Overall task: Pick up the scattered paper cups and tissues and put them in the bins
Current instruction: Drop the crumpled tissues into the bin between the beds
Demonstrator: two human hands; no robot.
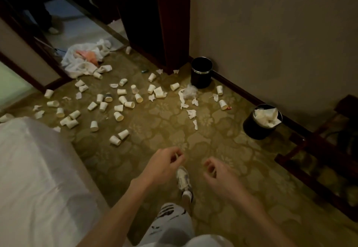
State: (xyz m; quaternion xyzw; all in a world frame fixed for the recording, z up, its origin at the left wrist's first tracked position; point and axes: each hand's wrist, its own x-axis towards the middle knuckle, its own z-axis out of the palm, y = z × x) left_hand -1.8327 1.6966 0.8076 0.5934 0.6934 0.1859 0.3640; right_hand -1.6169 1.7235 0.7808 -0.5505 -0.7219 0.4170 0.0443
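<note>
Fingers of the left hand and right hand hang loosely curled, gripping nothing visible, above the patterned carpet, where paper cups and tissues lie scattered ahead, near a black bin and a tissue-filled bin along the wall, a white bed at left.

Head-worn view, looking forward and down, carpet near
</note>
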